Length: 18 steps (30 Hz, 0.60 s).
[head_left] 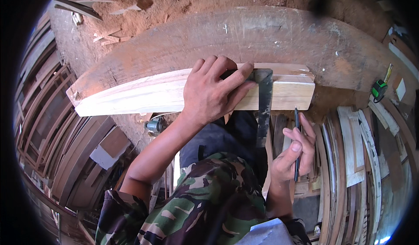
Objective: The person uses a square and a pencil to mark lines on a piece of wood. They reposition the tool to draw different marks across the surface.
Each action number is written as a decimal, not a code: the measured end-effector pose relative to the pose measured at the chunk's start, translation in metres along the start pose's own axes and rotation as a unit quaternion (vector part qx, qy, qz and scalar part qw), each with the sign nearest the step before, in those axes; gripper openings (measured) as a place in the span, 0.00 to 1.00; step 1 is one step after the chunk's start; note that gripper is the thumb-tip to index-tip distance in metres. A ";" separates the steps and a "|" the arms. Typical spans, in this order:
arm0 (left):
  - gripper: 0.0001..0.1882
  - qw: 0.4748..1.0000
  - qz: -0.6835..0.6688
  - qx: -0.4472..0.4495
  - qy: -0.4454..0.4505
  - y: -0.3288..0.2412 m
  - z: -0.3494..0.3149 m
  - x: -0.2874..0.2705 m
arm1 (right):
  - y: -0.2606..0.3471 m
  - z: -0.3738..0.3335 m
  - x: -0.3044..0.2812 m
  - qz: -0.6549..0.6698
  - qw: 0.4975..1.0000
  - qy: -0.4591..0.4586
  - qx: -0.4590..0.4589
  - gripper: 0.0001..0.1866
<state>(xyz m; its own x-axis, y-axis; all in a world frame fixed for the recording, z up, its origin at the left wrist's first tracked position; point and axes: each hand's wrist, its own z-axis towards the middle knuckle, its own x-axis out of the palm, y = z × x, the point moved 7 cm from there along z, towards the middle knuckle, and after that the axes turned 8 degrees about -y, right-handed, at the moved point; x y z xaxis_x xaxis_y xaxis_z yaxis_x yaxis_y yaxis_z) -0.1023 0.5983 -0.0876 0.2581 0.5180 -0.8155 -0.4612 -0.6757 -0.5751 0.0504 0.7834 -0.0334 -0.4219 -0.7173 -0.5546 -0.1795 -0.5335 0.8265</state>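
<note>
Pale squared lumber (144, 95) lies along the near edge of a broad worn brown plank (244, 38). My left hand (214, 88) rests over the lumber, its fingers closed on the dark stock of a try square (265, 101) and pressing it to the wood. The square's dark metal blade crosses the lumber near its right end and juts out toward me. In my right hand (293, 155) is a slim dark pencil (297, 122), held upright between the fingers. Its tip is by the near edge of the lumber, right of the blade; I cannot tell whether it touches.
A green and black tape measure (379, 89) sits at the plank's right end. Stacked boards (349, 158) stand at the right, and more timber (78, 158) fills the left. Sawdust (174, 1) covers the ground beyond the plank. A teal power tool (156, 124) lies below the lumber.
</note>
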 end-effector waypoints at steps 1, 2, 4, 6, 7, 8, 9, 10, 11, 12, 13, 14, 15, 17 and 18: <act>0.26 1.000 0.001 0.003 0.001 0.001 0.001 0.001 | 0.000 0.004 0.003 0.015 1.000 -0.009 0.017 0.15; 0.27 1.000 0.001 0.006 0.002 0.001 0.001 0.002 | 0.002 0.007 0.010 0.030 0.999 -0.019 0.034 0.15; 0.27 1.000 0.001 0.004 0.001 0.001 0.000 0.002 | 0.000 0.012 0.019 0.067 0.995 -0.023 0.064 0.13; 0.27 1.000 0.002 0.005 -0.001 0.001 0.000 0.003 | -0.003 0.015 0.023 0.072 0.996 0.005 0.046 0.13; 0.27 1.000 0.003 0.008 -0.002 0.000 0.001 0.002 | -0.004 0.017 0.025 0.075 0.996 0.018 0.036 0.13; 0.27 1.000 0.004 0.011 -0.003 0.000 0.001 0.002 | -0.004 0.018 0.026 0.075 0.996 0.018 0.032 0.13; 0.27 1.000 0.005 0.011 -0.004 0.000 0.001 0.002 | -0.004 0.019 0.027 0.067 0.997 0.025 0.031 0.13; 0.27 1.000 0.006 0.011 -0.004 0.000 0.001 0.002 | -0.004 0.020 0.029 0.060 0.997 0.033 0.029 0.12; 0.27 1.000 0.007 0.011 -0.005 0.000 0.001 0.002 | -0.004 0.020 0.030 0.052 0.997 0.040 0.027 0.12; 0.27 1.000 0.008 0.010 -0.005 0.000 0.001 0.002 | -0.003 0.022 0.031 0.045 0.998 0.043 0.026 0.12; 0.27 1.000 0.009 0.010 -0.005 0.000 0.001 0.002 | -0.002 0.023 0.031 0.038 0.998 0.046 0.025 0.12; 0.27 1.000 0.010 0.009 -0.005 0.000 0.001 0.002 | -0.001 0.024 0.032 0.030 0.998 0.049 0.024 0.12; 0.27 1.000 0.011 0.010 -0.006 0.000 0.001 0.003 | -0.001 0.024 0.032 0.025 0.998 0.053 0.028 0.12; 0.27 1.000 0.012 0.012 -0.008 0.001 0.000 0.003 | -0.001 0.025 0.032 0.014 0.997 0.059 0.037 0.12; 0.26 1.000 0.013 0.013 -0.009 0.001 0.000 0.003 | 0.000 0.026 0.032 0.009 0.997 0.061 0.038 0.12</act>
<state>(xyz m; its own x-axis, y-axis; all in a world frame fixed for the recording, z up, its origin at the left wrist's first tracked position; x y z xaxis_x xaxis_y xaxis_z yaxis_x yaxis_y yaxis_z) -0.1018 0.5995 -0.0905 0.2305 0.5107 -0.8283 -0.4885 -0.6754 -0.5524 0.0144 0.7722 -0.0484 -0.3145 -0.7781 -0.5437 -0.2416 -0.4883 0.8386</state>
